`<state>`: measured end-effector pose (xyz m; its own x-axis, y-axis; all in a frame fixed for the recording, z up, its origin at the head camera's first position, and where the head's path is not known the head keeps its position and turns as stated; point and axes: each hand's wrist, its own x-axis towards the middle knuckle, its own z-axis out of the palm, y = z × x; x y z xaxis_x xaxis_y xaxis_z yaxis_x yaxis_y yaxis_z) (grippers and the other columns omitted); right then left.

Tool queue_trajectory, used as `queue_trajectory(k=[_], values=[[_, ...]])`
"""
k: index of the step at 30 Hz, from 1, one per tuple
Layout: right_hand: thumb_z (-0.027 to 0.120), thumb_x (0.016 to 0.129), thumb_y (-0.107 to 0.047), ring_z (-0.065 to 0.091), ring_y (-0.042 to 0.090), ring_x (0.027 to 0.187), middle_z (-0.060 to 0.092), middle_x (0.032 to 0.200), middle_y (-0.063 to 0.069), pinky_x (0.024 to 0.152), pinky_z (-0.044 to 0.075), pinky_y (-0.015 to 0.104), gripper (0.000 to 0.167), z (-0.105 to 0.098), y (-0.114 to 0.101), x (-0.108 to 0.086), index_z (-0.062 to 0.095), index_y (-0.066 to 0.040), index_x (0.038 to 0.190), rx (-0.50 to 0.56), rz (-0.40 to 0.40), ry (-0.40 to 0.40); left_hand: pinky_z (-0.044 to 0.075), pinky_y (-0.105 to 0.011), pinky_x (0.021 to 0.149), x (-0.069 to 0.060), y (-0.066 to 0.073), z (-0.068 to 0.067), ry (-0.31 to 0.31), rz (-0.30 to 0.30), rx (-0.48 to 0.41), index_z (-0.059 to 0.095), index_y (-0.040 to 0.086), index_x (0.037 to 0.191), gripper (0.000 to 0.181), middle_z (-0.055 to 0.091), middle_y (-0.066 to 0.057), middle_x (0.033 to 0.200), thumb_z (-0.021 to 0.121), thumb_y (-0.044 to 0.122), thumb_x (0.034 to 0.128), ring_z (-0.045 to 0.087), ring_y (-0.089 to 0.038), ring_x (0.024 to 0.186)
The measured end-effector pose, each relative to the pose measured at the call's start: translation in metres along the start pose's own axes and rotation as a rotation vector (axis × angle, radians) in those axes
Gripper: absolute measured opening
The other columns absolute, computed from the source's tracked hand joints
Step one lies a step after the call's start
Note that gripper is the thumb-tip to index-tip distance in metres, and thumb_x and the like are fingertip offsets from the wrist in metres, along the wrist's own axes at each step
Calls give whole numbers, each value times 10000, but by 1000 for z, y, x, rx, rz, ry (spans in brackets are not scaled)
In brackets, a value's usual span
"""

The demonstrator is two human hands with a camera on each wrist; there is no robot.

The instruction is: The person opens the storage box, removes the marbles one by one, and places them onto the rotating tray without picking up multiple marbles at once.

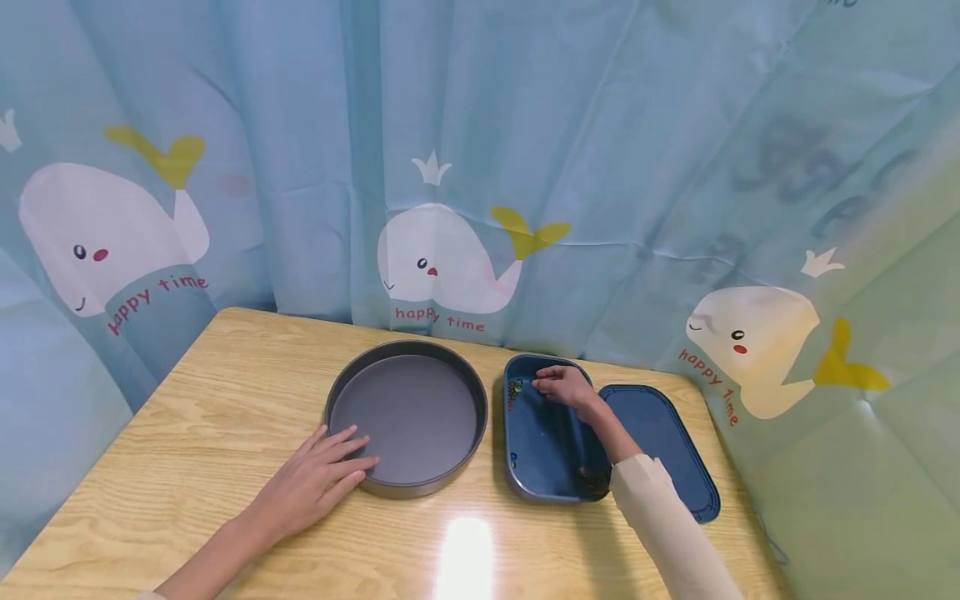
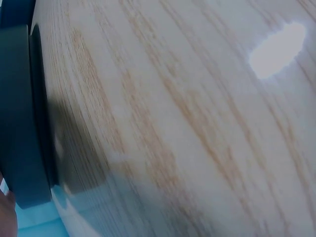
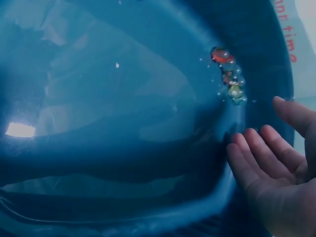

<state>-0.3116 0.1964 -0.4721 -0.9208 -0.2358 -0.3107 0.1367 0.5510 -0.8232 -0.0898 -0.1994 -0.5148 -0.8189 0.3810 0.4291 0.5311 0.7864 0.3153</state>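
Observation:
My left hand [image 1: 315, 479] rests with spread fingers over the near left rim of a round dark grey pan [image 1: 408, 417]. That pan's outer wall [image 2: 19, 118] shows at the edge of the left wrist view. Inside a blue rectangular tub [image 1: 540, 446], my right hand [image 1: 567, 387] hovers near the far end, its fingers loosely bent and holding nothing. Beside those fingertips lies a small cluster of shiny glass marbles [image 3: 229, 74], clear, red and greenish, against the tub's wall. Another small shiny piece [image 1: 513, 460] lies by the tub's near left side.
A blue lid [image 1: 663, 446] lies flat to the right of the tub, partly behind the right forearm. The wooden table [image 1: 202, 417] ends at a blue curtain [image 1: 315, 167] printed with whales. Bright light reflects off the table's front.

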Motion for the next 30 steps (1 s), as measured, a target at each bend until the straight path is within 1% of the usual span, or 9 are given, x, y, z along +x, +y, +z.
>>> queue_trajectory(k=[3, 6, 10, 13, 18, 21, 25, 30], values=[[623, 994, -115, 595, 369, 1182, 632, 1241, 237, 979, 523, 425, 385, 2, 5, 4, 569, 102, 1307, -6, 9, -8, 317, -607, 1096, 0, 1, 0, 1, -2, -1, 752, 226, 1198, 246, 652, -53, 1309, 652, 224, 973, 511, -321, 1312], [624, 992, -135, 618, 362, 1133, 646, 1215, 232, 936, 542, 421, 372, 5, 8, 8, 594, 92, 1285, -95, -16, 4, 322, -619, 1086, 0, 1, 0, 0, -3, -3, 752, 223, 1199, 247, 653, -55, 1307, 649, 222, 975, 512, -322, 1311], [640, 980, -154, 645, 343, 1068, 681, 1151, 214, 878, 554, 424, 332, 10, 9, 13, 650, 79, 1215, -247, -80, 45, 323, -625, 1082, -1, 0, 1, 1, -4, -5, 751, 226, 1199, 245, 651, -53, 1310, 644, 222, 979, 511, -321, 1311], [659, 968, -163, 651, 328, 1046, 699, 1113, 196, 864, 553, 427, 298, 13, 8, 15, 685, 64, 1160, -294, -94, 81, 314, -612, 1096, -1, 0, 1, 4, -5, -7, 749, 231, 1202, 246, 648, -49, 1314, 641, 224, 981, 506, -319, 1316], [689, 953, -194, 642, 245, 916, 715, 1011, 122, 798, 545, 380, 244, 18, 6, 14, 733, 17, 1069, -281, -45, 144, 303, -607, 1105, 0, 0, 1, 2, -11, -14, 749, 233, 1203, 247, 649, -48, 1314, 643, 225, 980, 503, -317, 1319], [694, 949, -205, 616, 209, 834, 710, 935, 86, 736, 529, 350, 225, 22, 7, 14, 748, 6, 1008, -275, -41, 171, 299, -604, 1109, 0, 1, 1, -1, -17, -17, 751, 233, 1198, 245, 652, -45, 1309, 646, 224, 977, 504, -316, 1319], [705, 936, -216, 602, 202, 800, 720, 902, 66, 689, 503, 326, 214, 25, 7, 14, 768, -13, 951, -269, -47, 200, 300, -606, 1109, 0, 1, 1, -1, -19, -16, 752, 236, 1196, 244, 655, -38, 1304, 648, 223, 976, 506, -314, 1317], [718, 927, -241, 587, 190, 774, 720, 874, 42, 646, 477, 293, 228, 28, 8, 16, 776, -21, 927, -266, -28, 232, 271, -572, 1140, 0, 1, 1, 1, -28, -21, 752, 234, 1197, 245, 654, -38, 1307, 649, 222, 975, 503, -315, 1319]])
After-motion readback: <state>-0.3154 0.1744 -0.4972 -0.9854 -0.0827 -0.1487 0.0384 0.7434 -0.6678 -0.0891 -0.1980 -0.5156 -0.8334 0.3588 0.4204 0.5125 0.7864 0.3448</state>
